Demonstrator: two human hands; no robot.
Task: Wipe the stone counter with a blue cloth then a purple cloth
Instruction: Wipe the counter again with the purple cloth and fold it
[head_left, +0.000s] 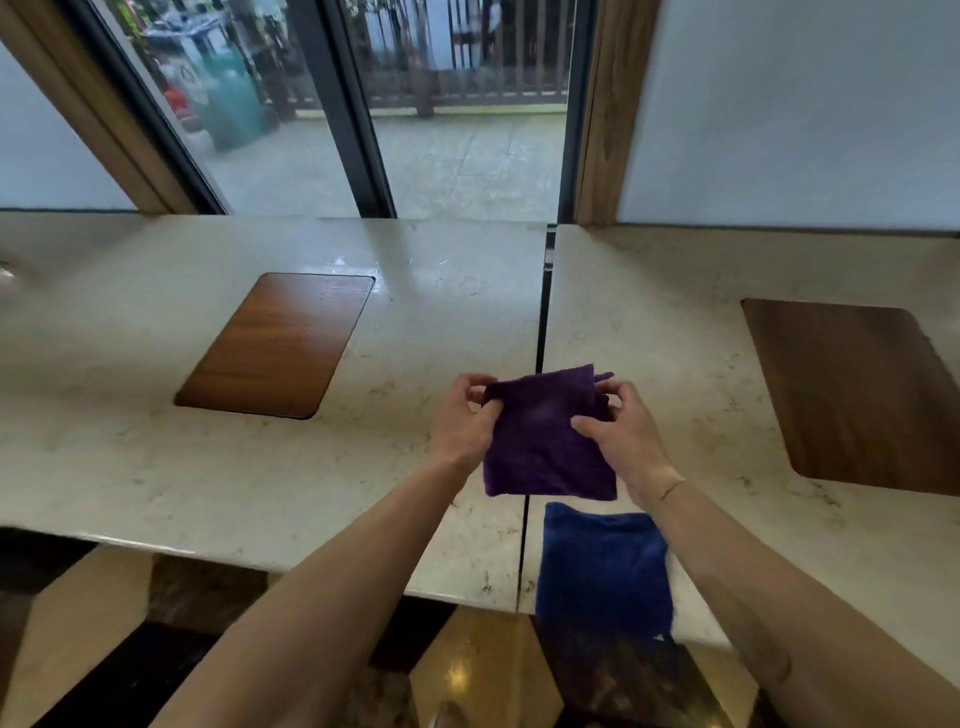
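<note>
A folded purple cloth (543, 441) is held up above the pale stone counter (426, 322), over the dark seam between its two slabs. My left hand (462, 421) pinches the cloth's upper left edge. My right hand (626, 431) grips its upper right side, thumb across the front. A folded blue cloth (602, 571) lies flat on the right slab at the near edge, just below the purple one and left of my right forearm, its near end hanging over the edge.
A wooden inset panel (278, 345) sits in the left slab and another wooden inset panel (857, 395) in the right slab. Glass doors with dark frames (358, 130) stand behind the counter. A polished patterned floor (467, 670) shows below the near edge.
</note>
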